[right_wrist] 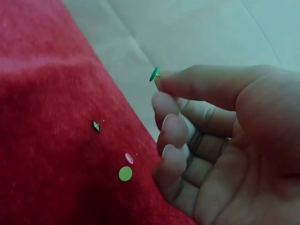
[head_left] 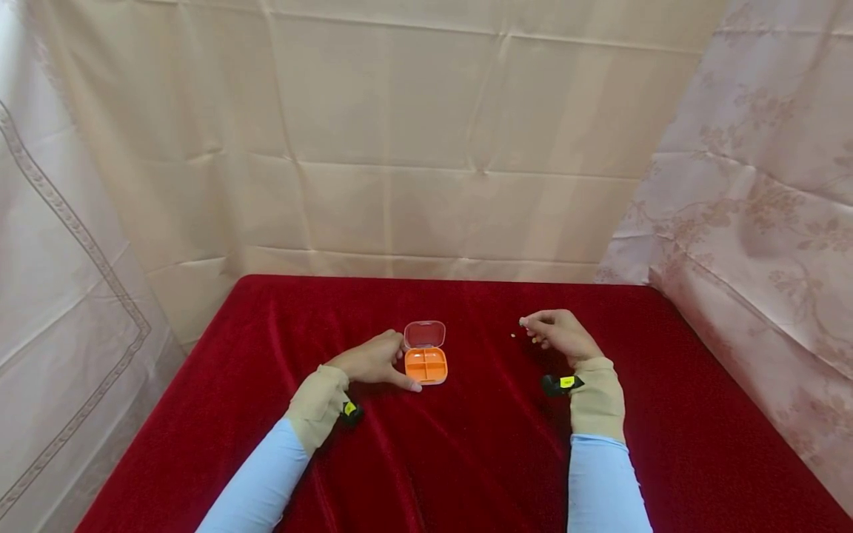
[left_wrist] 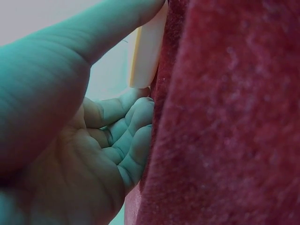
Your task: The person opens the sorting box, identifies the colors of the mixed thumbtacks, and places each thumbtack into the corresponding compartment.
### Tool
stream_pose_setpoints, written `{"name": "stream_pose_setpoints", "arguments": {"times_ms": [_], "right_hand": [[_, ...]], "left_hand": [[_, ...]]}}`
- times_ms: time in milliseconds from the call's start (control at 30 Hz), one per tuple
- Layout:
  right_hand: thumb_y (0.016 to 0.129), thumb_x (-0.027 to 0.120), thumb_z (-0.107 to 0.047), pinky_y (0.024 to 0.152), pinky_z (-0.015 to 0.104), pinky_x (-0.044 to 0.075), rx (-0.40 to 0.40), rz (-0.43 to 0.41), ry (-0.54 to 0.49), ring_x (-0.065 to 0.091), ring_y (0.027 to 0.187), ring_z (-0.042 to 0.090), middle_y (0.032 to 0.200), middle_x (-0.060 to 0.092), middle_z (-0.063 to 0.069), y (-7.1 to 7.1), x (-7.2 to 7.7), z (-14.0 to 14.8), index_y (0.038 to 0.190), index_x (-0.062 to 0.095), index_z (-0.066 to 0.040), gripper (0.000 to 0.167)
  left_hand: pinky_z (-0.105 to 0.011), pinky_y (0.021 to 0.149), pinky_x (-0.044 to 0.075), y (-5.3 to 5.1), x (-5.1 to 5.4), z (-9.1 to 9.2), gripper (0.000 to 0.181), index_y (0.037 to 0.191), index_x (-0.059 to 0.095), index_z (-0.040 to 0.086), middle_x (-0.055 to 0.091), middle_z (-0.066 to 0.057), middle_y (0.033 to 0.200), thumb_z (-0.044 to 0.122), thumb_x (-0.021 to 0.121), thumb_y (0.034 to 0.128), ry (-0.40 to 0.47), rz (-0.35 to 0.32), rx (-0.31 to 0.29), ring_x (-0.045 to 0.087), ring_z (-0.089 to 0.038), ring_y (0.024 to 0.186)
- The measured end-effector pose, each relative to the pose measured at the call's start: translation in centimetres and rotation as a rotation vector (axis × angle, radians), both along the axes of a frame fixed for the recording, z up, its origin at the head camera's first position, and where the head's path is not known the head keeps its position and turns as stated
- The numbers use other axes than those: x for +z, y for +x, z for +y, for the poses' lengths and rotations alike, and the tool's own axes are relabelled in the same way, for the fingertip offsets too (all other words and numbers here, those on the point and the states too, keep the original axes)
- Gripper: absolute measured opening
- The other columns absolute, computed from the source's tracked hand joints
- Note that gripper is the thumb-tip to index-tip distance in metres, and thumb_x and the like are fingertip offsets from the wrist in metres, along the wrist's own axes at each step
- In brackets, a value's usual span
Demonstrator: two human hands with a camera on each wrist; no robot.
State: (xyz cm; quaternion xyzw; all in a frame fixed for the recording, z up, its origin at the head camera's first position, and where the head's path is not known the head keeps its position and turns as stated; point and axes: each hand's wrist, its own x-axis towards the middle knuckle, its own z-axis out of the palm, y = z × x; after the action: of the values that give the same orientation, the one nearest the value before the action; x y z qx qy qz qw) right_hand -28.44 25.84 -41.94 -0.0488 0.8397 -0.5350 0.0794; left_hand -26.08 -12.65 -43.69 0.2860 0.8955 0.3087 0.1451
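Note:
An orange pill box (head_left: 426, 365) with four compartments sits on red cloth, its clear lid (head_left: 425, 334) raised at the back. My left hand (head_left: 375, 361) holds the box from its left side, thumb along the front edge and fingers near the back-left. In the left wrist view, the box's pale side (left_wrist: 146, 58) shows between thumb and fingers. Off to the right, my right hand (head_left: 560, 334) pinches a green thumbtack (right_wrist: 153, 74) between thumb and index finger, above the cloth. The other fingers curl loosely.
Beside the right hand lie a yellow-green thumbtack (right_wrist: 125, 174), a pink thumbtack (right_wrist: 129, 158) and a dark thumbtack (right_wrist: 96, 126). A red velvet cloth (head_left: 480, 459) covers the table. Beige curtain (head_left: 400, 148) hangs behind it, with patterned drapes (head_left: 753, 222) on the right.

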Motion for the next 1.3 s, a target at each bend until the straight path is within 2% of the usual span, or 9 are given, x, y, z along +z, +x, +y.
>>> {"name": "stream_pose_setpoints", "arguments": {"times_ms": [167, 467, 1300], "right_hand": [[0.103, 0.065, -0.022, 0.062, 0.028, 0.05, 0.033, 0.078, 0.112, 0.059, 0.079, 0.021, 0.094, 0.065, 0.011, 0.01, 0.3, -0.24, 0.116, 0.069, 0.007, 0.032], [0.103, 0.065, -0.022, 0.068, 0.035, 0.052, 0.058, 0.134, 0.237, 0.061, 0.082, 0.029, 0.093, 0.066, 0.012, -0.19, 0.43, -0.59, 0.11, 0.072, 0.002, 0.026], [0.103, 0.066, -0.026, 0.071, 0.034, 0.05, 0.065, 0.137, 0.345, 0.06, 0.084, 0.022, 0.095, 0.069, 0.007, -0.12, 0.52, -0.77, 0.108, 0.074, -0.006, 0.023]], "left_hand": [[-0.032, 0.08, 0.045, 0.06, 0.05, -0.03, 0.062, 0.111, 0.06, 0.002, 0.054, -0.005, 0.101, 0.043, 0.092, 0.0769, 0.004, -0.001, 0.001, 0.05, -0.018, 0.092], [-0.032, 0.081, 0.046, 0.02, -0.1, -0.11, 0.065, 0.115, 0.059, 0.0, 0.054, -0.005, 0.1, 0.042, 0.092, 0.0771, 0.0, 0.013, 0.005, 0.05, -0.017, 0.091], [-0.031, 0.078, 0.044, 0.17, 0.03, 0.05, 0.061, 0.111, 0.058, 0.002, 0.053, -0.006, 0.099, 0.042, 0.091, 0.0779, 0.007, -0.005, 0.018, 0.048, -0.017, 0.089]]}}
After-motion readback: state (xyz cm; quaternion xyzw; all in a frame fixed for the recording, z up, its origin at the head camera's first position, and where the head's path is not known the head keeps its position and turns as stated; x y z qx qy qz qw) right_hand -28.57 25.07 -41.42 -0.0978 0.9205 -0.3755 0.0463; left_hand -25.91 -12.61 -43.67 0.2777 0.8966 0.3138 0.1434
